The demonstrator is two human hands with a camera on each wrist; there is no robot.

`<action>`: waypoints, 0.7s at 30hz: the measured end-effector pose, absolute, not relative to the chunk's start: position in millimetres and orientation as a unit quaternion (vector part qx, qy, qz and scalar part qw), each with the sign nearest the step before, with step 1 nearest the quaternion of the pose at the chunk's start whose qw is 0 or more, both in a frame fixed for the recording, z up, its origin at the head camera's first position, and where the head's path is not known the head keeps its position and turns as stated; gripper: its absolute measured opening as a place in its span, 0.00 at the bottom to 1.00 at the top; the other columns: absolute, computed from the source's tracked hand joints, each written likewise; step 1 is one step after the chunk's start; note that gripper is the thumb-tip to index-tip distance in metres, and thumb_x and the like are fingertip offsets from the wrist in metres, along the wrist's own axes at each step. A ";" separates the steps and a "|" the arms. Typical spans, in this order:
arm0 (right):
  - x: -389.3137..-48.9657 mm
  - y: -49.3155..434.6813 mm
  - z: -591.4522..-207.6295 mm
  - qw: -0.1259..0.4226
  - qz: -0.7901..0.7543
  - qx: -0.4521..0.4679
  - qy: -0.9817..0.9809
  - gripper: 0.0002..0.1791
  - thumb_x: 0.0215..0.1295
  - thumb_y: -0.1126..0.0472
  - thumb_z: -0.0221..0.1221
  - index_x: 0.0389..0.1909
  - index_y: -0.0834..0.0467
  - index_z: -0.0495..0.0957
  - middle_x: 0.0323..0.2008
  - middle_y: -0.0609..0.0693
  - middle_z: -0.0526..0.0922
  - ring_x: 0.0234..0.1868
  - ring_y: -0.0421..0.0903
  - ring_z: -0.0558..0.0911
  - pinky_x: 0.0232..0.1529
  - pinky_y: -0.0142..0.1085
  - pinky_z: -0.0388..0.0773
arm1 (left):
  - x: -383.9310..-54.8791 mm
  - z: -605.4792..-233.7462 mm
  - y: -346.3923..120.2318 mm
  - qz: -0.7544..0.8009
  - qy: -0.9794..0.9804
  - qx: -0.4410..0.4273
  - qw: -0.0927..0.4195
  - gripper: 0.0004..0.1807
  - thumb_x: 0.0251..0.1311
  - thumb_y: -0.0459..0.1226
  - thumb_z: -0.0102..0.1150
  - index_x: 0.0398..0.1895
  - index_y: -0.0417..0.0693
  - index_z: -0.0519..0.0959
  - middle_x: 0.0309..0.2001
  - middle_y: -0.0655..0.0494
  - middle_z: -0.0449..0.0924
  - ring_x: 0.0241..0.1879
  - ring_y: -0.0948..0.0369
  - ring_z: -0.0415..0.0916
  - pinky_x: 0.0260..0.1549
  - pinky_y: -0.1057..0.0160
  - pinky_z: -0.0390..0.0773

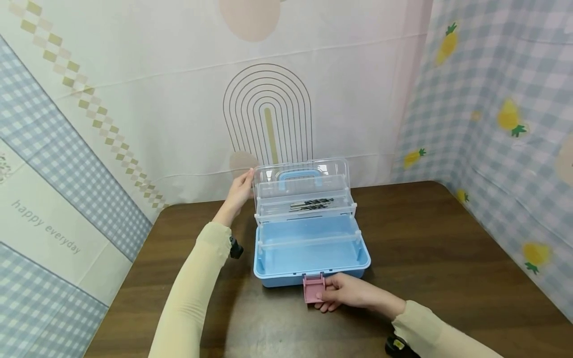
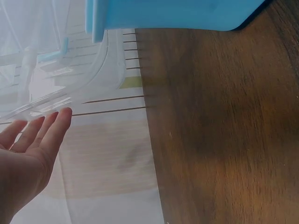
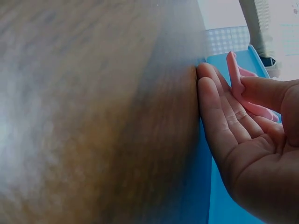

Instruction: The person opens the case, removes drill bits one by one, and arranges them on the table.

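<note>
A light-blue toolbox (image 1: 313,253) stands on the table with its clear lid (image 1: 333,168) raised and its clear trays folded out. Several drill bits (image 1: 311,204) lie in the upper tray (image 1: 273,209). At the lid's left edge is my left hand (image 1: 239,191); in the left wrist view its fingers (image 2: 56,133) are nearly straight, fingertips right at the clear rim. My right hand (image 1: 346,292) pinches the pink latch (image 1: 313,288) at the box's front, thumb on its face. The right wrist view shows the other fingers (image 3: 215,105) extended close over the tabletop.
The brown wooden table (image 1: 425,238) reaches out on both sides of the box. Behind it hangs a pale patterned cloth (image 1: 358,99), close to the raised lid. A checked cloth (image 1: 492,124) covers the right side. A light-blue handle (image 1: 300,174) is on the lid.
</note>
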State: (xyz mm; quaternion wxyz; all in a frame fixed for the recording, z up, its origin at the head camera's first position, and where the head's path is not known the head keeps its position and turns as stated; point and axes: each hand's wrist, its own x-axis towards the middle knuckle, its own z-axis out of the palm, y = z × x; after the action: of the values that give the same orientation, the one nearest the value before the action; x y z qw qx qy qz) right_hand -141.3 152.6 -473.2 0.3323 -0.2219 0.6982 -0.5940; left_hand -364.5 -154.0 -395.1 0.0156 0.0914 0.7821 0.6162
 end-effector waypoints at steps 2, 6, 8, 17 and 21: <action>-141.3 152.9 -472.7 0.331 -0.595 -0.222 0.698 0.13 0.75 0.67 0.52 0.47 0.74 0.78 0.38 0.64 0.86 0.38 0.49 0.86 0.39 0.38 0.84 | -365.5 -395.7 -152.7 0.624 0.776 0.093 0.014 0.38 0.76 0.59 0.38 0.74 0.41 0.65 0.67 0.39 0.71 0.59 0.43 0.75 0.56 0.45 0.76; -140.8 153.5 -472.4 0.327 -0.595 -0.223 0.700 0.12 0.75 0.67 0.52 0.47 0.74 0.78 0.38 0.65 0.86 0.39 0.51 0.86 0.39 0.38 0.84 | -367.0 -398.9 -151.4 0.636 0.766 0.094 0.017 0.37 0.77 0.57 0.39 0.74 0.37 0.65 0.64 0.36 0.73 0.58 0.42 0.76 0.55 0.47 0.77; -140.6 153.6 -472.5 0.326 -0.595 -0.223 0.700 0.12 0.75 0.68 0.52 0.47 0.74 0.78 0.38 0.64 0.86 0.39 0.51 0.86 0.38 0.38 0.84 | -366.9 -401.3 -151.9 0.634 0.767 0.090 0.022 0.36 0.78 0.56 0.39 0.74 0.37 0.64 0.64 0.36 0.72 0.60 0.43 0.75 0.55 0.49 0.78; -140.1 153.7 -474.7 0.330 -0.589 -0.229 0.701 0.13 0.75 0.67 0.52 0.47 0.74 0.79 0.38 0.62 0.86 0.37 0.46 0.85 0.38 0.36 0.84 | -368.1 -413.7 -154.6 0.615 0.784 0.082 0.017 0.31 0.79 0.52 0.40 0.73 0.38 0.67 0.63 0.37 0.71 0.62 0.47 0.72 0.56 0.48 0.76; -139.6 152.5 -474.6 0.329 -0.588 -0.230 0.702 0.13 0.75 0.66 0.52 0.47 0.73 0.79 0.38 0.61 0.86 0.36 0.45 0.85 0.37 0.35 0.83 | -371.7 -416.6 -153.2 0.603 0.793 0.080 0.003 0.29 0.79 0.52 0.41 0.64 0.37 0.75 0.54 0.40 0.74 0.54 0.51 0.73 0.53 0.50 0.78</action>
State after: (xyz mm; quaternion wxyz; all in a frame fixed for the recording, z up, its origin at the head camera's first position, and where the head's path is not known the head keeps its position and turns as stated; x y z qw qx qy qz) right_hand -139.6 152.5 -474.6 0.3286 -0.2304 0.7022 -0.5881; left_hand -371.7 -153.2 -416.6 0.0027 0.0799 0.7934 0.6034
